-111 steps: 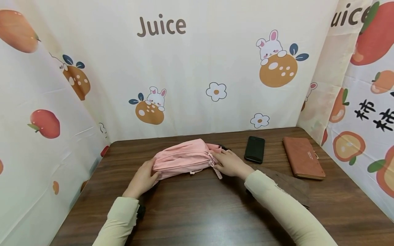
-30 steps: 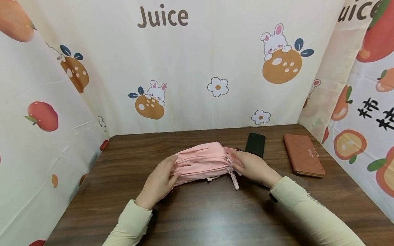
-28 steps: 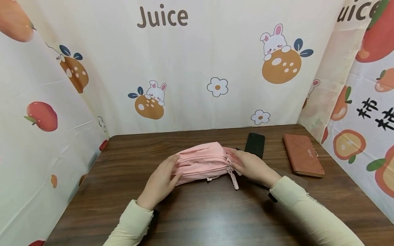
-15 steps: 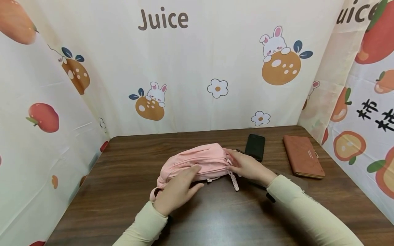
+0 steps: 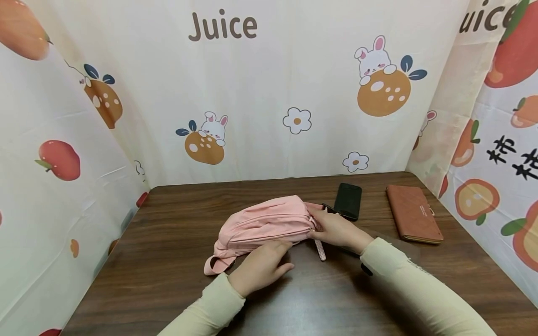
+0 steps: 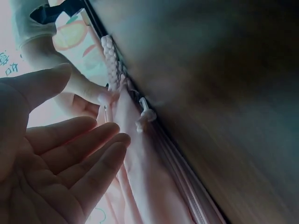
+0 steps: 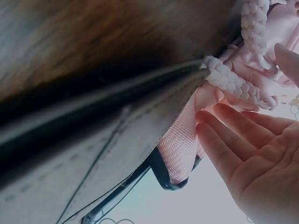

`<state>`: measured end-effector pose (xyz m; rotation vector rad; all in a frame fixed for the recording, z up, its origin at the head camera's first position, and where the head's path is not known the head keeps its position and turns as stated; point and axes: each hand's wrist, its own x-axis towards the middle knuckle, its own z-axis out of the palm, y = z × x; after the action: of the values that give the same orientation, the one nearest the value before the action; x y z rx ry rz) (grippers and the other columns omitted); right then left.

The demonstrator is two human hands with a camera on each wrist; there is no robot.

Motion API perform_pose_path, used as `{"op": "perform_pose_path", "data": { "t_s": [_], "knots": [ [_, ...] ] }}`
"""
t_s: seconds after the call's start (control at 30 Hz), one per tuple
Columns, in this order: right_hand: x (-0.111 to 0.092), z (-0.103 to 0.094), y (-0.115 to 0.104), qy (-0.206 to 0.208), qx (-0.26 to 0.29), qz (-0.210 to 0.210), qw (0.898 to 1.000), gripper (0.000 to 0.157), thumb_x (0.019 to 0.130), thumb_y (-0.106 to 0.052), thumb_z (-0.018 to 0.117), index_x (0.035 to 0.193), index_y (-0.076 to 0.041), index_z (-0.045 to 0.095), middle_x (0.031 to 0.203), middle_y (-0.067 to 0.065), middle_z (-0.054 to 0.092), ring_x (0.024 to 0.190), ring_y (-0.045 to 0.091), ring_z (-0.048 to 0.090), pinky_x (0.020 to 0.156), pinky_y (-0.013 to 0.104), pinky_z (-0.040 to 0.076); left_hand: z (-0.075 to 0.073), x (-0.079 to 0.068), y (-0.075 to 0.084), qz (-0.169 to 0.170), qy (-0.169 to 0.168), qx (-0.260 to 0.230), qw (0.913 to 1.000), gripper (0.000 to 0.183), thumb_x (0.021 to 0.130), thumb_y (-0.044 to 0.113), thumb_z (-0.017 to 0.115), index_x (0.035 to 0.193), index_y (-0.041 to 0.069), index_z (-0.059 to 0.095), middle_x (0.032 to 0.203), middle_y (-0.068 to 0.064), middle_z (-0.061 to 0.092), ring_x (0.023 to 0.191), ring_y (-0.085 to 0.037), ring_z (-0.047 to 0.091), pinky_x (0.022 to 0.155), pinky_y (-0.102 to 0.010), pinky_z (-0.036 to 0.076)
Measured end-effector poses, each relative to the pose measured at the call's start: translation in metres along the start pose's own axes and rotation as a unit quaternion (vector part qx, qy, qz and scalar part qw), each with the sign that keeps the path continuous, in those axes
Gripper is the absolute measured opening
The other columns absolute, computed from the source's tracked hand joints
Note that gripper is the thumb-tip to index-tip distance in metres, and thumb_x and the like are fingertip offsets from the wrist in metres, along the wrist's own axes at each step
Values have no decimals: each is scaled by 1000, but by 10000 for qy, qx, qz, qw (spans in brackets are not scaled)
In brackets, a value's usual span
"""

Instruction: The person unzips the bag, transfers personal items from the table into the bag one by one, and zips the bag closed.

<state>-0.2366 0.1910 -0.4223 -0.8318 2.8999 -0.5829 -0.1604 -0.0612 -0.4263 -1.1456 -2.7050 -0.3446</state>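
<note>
A pink belt bag (image 5: pixel 260 221) lies slantwise on the table, its zippers facing the front. A strap loop (image 5: pixel 217 265) sticks out at its left end. My left hand (image 5: pixel 262 263) is low at the bag's front, fingers loosely extended, with fingertips right at the lower edge; its palm (image 6: pixel 51 172) faces the bag in the left wrist view. At the bag's right end is my right hand (image 5: pixel 336 228), thumb by the zipper pulls. In the right wrist view its fingers (image 7: pixel 233 130) stretch along the bag's end, beside the braided pulls (image 7: pixel 233 84).
Behind my right hand lies a black phone (image 5: pixel 348 200), near a black strap buckle (image 5: pixel 329 208). A reddish-brown wallet (image 5: pixel 414 213) is further right. A flat dark brown pouch (image 5: pixel 405 247) lies partly under my right forearm. A printed curtain (image 5: pixel 252 93) stands around the table.
The bag has shifted rightward since the earliest frame. My left hand has left the bag's left end and moved right along its front, uncovering the strap loop. My right hand stays at the right end.
</note>
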Motion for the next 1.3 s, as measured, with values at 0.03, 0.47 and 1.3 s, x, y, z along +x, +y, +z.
{"op": "perform_pose_path", "data": {
  "t_s": [0.03,0.47,1.3],
  "knots": [
    [0,0,0,-18,-30,16,10000,81,90,-37,69,153,-7,29,135,16,59,109,27,66,95,48,50,1,1,1,-11,-62,40,10000,48,92,35,66,128,4,60,123,-8,67,116,-19,63,101,-32,48],
    [2,0,-3,-104,-20,59,9999,82,88,-38,70,154,-9,29,136,14,59,110,27,65,96,49,49,6,8,-1,-7,-432,168,9989,46,90,35,69,122,2,62,117,-8,68,112,-20,64,99,-32,48],
    [5,-1,-5,-149,-104,61,9998,54,83,-31,76,127,-6,57,111,5,68,96,17,63,86,48,51,16,31,7,-338,-312,804,9957,18,80,26,77,76,11,67,83,-3,64,73,-19,64,68,-31,52]
  ]
}}
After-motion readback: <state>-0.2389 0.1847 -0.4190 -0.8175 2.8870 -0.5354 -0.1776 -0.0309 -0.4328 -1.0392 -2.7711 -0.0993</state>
